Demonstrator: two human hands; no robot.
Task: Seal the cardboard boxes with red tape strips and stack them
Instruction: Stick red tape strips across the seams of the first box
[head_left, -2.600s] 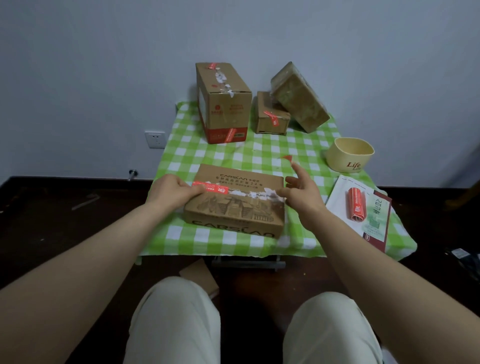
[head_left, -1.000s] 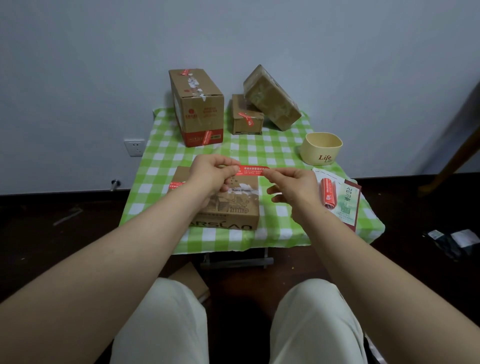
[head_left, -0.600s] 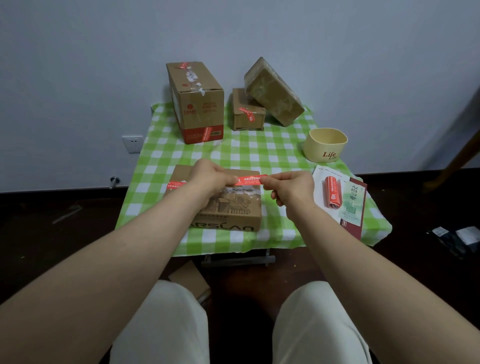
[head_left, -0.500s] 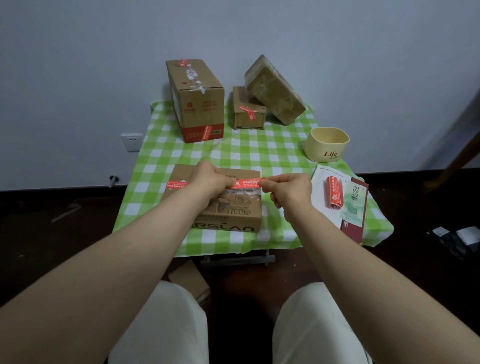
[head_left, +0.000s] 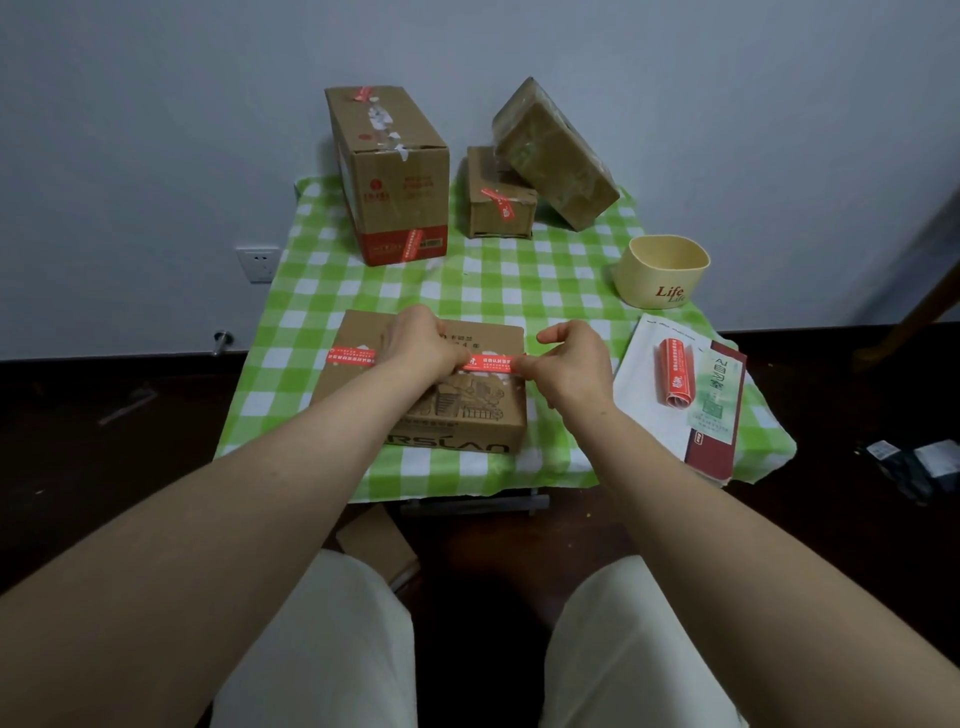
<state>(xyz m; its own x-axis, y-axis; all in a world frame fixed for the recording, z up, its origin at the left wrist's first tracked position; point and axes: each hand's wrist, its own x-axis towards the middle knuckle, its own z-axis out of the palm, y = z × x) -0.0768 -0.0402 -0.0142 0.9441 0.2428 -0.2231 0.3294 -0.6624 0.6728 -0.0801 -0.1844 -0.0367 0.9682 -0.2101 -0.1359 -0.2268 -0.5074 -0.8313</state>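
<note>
Head view: left hand (head_left: 421, 345) and right hand (head_left: 566, 358) fingers pinch the red tape strip (head_left: 491, 363) taut, aligning it over the flat box (head_left: 467, 410) seam at 12 o'clock.

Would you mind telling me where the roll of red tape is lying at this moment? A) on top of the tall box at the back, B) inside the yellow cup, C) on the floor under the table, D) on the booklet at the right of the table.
D: the roll of red tape lies on the booklet at the right of the table, nearer than the yellow cup.
</note>
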